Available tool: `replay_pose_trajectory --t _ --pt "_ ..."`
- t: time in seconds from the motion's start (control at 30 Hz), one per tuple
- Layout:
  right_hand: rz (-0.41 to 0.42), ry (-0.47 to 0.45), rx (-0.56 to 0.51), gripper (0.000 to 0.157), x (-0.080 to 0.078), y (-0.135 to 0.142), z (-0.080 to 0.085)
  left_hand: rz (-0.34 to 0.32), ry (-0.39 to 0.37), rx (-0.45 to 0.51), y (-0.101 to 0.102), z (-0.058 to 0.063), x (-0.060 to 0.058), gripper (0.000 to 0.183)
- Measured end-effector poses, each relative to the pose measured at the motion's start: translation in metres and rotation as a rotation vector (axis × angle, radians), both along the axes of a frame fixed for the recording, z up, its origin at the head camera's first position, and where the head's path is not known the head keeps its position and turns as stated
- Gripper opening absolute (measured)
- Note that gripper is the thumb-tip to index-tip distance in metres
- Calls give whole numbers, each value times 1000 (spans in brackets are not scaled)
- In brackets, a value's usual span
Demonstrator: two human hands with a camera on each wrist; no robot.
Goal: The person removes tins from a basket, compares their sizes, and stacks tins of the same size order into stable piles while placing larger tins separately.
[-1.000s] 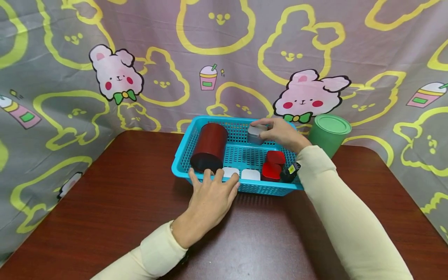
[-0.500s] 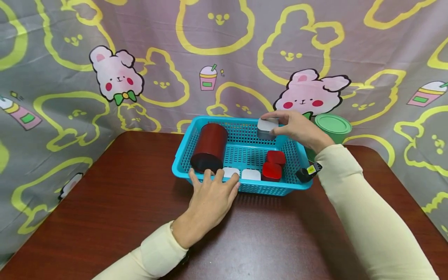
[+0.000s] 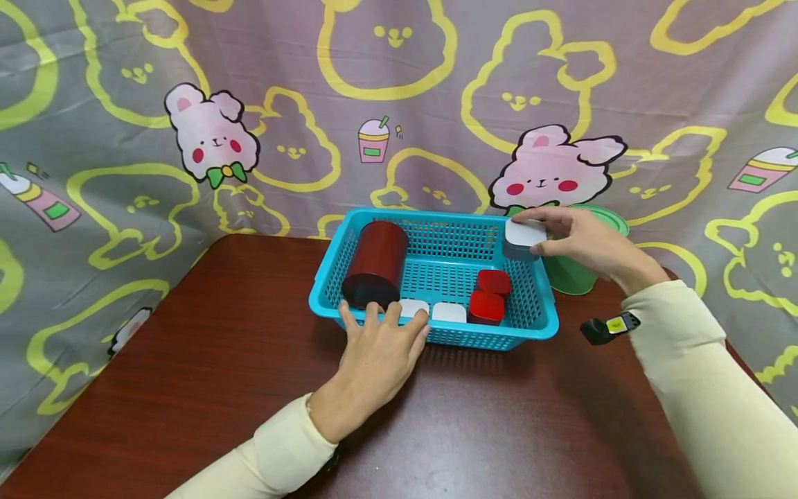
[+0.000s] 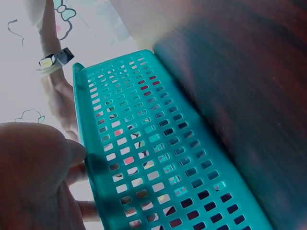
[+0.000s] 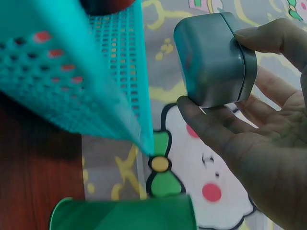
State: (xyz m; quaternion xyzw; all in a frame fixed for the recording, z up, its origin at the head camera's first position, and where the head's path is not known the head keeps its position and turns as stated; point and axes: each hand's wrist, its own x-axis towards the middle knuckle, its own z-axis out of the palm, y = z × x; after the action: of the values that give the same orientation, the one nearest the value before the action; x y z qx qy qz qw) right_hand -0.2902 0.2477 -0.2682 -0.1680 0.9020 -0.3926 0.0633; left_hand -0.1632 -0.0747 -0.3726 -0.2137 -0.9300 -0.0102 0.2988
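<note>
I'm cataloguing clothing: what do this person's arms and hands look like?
Long cream sleeves with wide cuffs. The left hand and right hand are bare, without gloves. A small black device with a yellow label shows by the right cuff; a dark object by the left cuff is mostly hidden.

The right grip (image 5: 268, 139) holds a grey tin (image 5: 208, 62), the thumb (image 5: 261, 38) against its seam and a fingertip (image 5: 187, 106) under its lower corner. Smooth and round-cornered, the tin is apart from the blue basket (image 5: 112, 98), whose perforated wall spreads across the upper left. Red patches (image 5: 55, 52) show through its holes, and a dark rounded thing (image 5: 110, 5) is cut off at the top. A green can (image 5: 124, 215) stands out below, near the brown worktop (image 5: 38, 177). Behind hangs a curtain (image 5: 218, 163) printed with a rabbit.
</note>
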Motion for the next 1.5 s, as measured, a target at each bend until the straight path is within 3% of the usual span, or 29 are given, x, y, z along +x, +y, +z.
replay_pose_trajectory --t 0.4,0.73,1.1,1.5 --pt "-74 19 -97 52 19 54 -25 1 14 -4 0 0 0 19" --pt "-52 28 -100 46 26 83 -50 0 35 -20 -1 1 -1 22" --pt "-16 -26 -56 46 20 88 -83 -15 57 -17 -1 -1 0 20" --pt "30 -170 -138 52 7 101 -114 -11 20 -15 -1 0 0 22"
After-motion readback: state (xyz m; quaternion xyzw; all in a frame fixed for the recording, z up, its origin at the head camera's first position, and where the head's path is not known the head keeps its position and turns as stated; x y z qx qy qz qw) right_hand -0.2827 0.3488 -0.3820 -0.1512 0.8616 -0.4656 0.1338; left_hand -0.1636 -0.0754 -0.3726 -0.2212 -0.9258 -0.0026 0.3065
